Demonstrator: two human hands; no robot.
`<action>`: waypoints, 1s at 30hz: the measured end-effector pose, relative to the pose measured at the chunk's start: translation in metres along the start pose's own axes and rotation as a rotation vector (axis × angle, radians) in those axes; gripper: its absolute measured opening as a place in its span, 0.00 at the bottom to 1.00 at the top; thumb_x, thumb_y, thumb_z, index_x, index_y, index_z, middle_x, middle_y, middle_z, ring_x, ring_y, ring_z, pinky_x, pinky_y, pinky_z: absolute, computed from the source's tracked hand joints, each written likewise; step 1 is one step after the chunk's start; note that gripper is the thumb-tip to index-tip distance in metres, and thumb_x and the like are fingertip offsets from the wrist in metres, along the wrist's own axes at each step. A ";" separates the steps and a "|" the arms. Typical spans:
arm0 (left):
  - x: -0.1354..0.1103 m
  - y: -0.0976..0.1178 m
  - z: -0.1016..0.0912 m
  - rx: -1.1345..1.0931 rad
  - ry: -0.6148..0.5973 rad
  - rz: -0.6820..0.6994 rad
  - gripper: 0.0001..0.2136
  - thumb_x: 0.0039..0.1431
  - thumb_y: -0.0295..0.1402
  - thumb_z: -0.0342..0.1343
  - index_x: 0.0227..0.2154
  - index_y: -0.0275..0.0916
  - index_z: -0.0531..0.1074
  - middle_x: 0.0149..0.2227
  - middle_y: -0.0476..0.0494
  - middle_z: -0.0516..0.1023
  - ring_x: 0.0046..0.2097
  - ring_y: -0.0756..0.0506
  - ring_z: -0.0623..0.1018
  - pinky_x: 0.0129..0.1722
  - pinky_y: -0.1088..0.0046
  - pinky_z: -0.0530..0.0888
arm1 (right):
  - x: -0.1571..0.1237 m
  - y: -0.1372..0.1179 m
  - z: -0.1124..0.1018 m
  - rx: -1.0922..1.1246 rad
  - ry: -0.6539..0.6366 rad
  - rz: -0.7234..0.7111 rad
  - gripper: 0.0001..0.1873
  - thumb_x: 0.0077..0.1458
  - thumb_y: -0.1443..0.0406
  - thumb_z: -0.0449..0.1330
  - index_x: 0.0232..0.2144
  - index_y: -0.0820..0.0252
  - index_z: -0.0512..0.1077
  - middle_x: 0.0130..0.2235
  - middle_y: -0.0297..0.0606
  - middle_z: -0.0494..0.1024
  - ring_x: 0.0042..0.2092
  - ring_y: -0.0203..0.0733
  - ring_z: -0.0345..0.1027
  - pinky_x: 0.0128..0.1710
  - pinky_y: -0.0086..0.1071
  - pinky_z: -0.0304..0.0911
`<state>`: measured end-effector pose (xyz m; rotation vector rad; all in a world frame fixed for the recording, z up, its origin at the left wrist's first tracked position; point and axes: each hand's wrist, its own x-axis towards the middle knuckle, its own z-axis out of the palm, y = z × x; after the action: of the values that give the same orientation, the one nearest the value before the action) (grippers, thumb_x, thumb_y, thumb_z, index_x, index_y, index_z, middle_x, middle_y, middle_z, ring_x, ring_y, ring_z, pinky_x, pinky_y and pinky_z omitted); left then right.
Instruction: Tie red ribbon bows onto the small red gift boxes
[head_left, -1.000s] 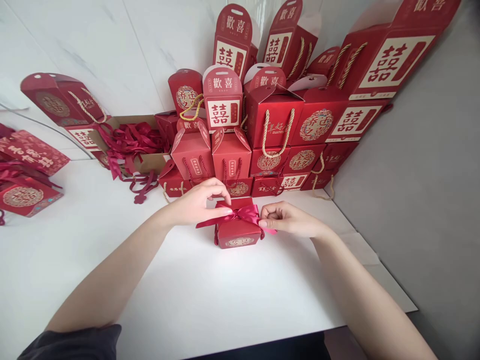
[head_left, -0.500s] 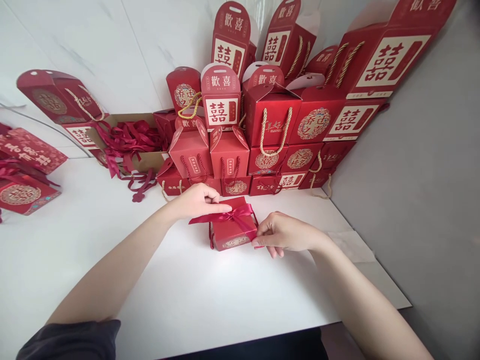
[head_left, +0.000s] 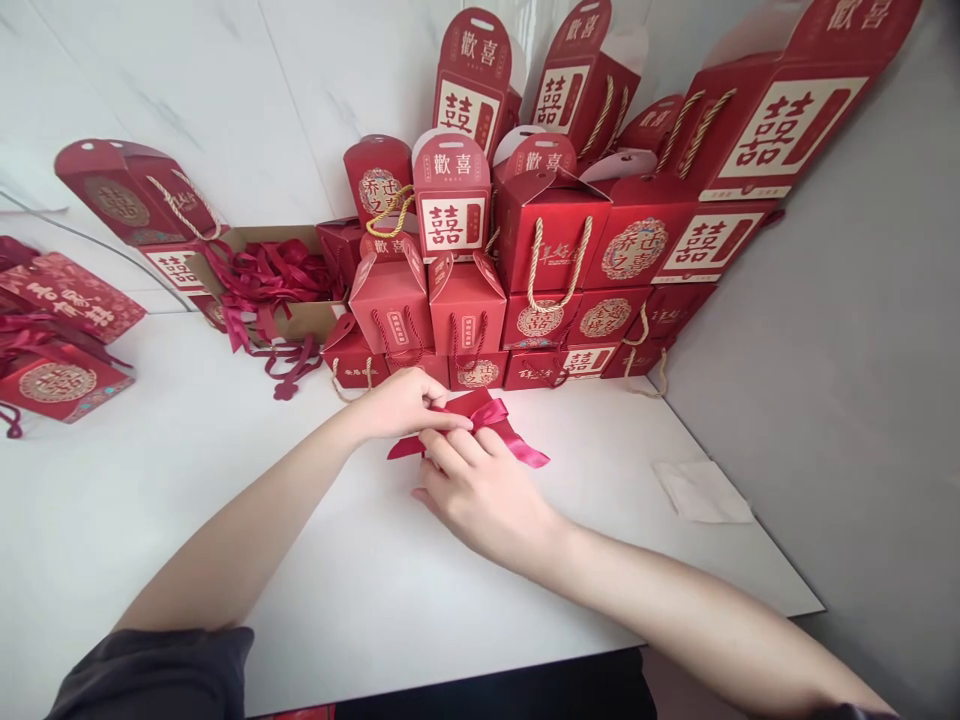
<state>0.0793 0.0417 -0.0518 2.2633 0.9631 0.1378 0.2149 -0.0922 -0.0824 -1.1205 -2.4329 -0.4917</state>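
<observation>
A small red gift box [head_left: 466,402] lies on the white table, mostly covered by my hands. Across its top runs a shiny crimson ribbon [head_left: 525,450] tied in a bow, one tail spreading to the right and another to the left. My left hand [head_left: 416,402] is closed at the bow's left side, thumb and fingers pinching the ribbon. Over the front of the box lies my right hand [head_left: 480,490], its fingers curled at the bow close to my left fingertips. What the right fingertips grip is hidden behind the hand.
Stacked red gift boxes [head_left: 559,235] with rope handles stand against the wall. An open cardboard box [head_left: 296,322] of crimson ribbons sits at the back left. Ribbon-tied boxes [head_left: 60,385] are at far left. A white cloth or paper [head_left: 701,492] lies on the right.
My right hand has moved left from the box's right side onto its front and the bow. My left hand stays at the bow. The right ribbon tail now hangs free.
</observation>
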 end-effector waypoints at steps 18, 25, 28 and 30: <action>0.005 -0.005 0.001 0.027 0.007 0.113 0.29 0.47 0.51 0.63 0.16 0.38 0.49 0.19 0.55 0.47 0.24 0.53 0.51 0.24 0.72 0.49 | -0.040 0.078 -0.046 1.147 -0.449 0.113 0.15 0.67 0.66 0.50 0.45 0.61 0.77 0.50 0.42 0.79 0.51 0.40 0.72 0.53 0.35 0.65; -0.015 0.012 -0.014 0.046 0.031 0.053 0.21 0.46 0.53 0.63 0.29 0.40 0.68 0.26 0.52 0.64 0.28 0.51 0.63 0.28 0.74 0.60 | -0.064 0.099 -0.028 1.335 -0.912 0.162 0.19 0.59 0.55 0.61 0.45 0.61 0.79 0.41 0.41 0.83 0.40 0.39 0.75 0.40 0.29 0.66; -0.025 0.028 -0.007 0.092 0.151 0.106 0.32 0.43 0.55 0.64 0.49 0.45 0.67 0.48 0.42 0.71 0.47 0.41 0.72 0.44 0.67 0.69 | -0.067 0.105 -0.028 1.352 -0.885 0.229 0.20 0.59 0.54 0.60 0.46 0.61 0.78 0.42 0.41 0.82 0.43 0.41 0.75 0.44 0.32 0.65; -0.028 0.038 0.003 0.139 0.130 0.112 0.36 0.44 0.56 0.63 0.56 0.48 0.64 0.56 0.39 0.67 0.55 0.36 0.70 0.50 0.63 0.67 | -0.066 0.106 -0.027 1.334 -0.829 0.250 0.20 0.59 0.54 0.61 0.47 0.61 0.77 0.41 0.41 0.82 0.42 0.41 0.74 0.46 0.33 0.65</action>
<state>0.0827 0.0018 -0.0260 2.4619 0.9379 0.2772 0.3423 -0.0818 -0.0777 -0.9602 -2.2417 1.7120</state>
